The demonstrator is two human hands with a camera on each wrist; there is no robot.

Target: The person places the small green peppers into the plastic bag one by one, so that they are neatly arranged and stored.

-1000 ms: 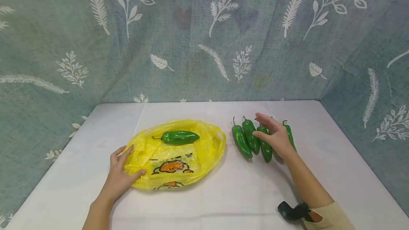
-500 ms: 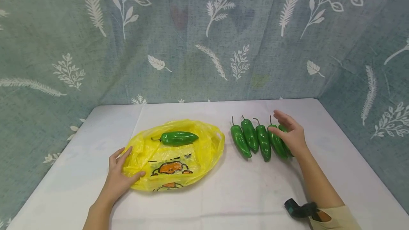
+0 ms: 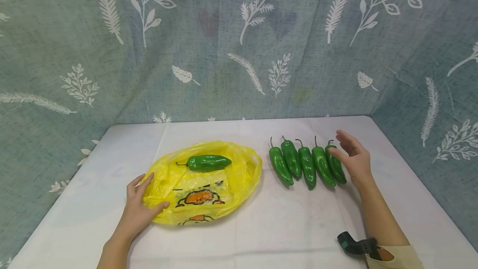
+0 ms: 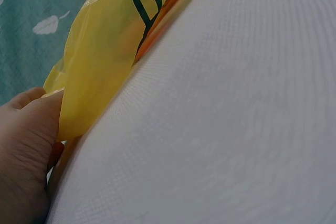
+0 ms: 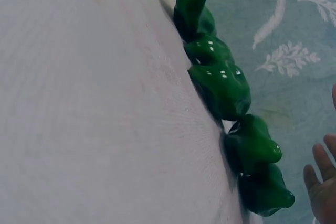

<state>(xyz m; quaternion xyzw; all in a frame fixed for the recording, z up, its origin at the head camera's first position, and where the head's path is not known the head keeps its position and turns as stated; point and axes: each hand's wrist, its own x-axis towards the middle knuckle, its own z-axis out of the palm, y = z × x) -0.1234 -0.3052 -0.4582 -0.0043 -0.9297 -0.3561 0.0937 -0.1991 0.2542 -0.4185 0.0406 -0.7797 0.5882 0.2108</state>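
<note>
A yellow plastic bag (image 3: 242,186) with an orange cartoon print lies on the white table, its mouth spread. One green chili pepper (image 3: 209,162) rests in it, stem to the left. My left hand (image 3: 136,211) holds the bag's left rim, thumb and fingers over the edge; in the left wrist view, yellow film hides part of the hand. Several more green peppers (image 3: 307,167) lie side by side to the right, stems pointing away from me. Just right of the rightmost pepper (image 3: 335,163), my right hand (image 3: 356,159) is held with fingers apart and nothing in it.
White cloth (image 3: 280,231) covers the table. Behind it and along both sides hangs a green-blue curtain (image 3: 216,53) printed with white leaves. A black wrist camera (image 3: 354,245) is strapped at my right sleeve.
My right hand has moved right across the row of peppers, uncovering those it hid. The left hand, the bag and the peppers have stayed in place; the head view shifts slightly.
</note>
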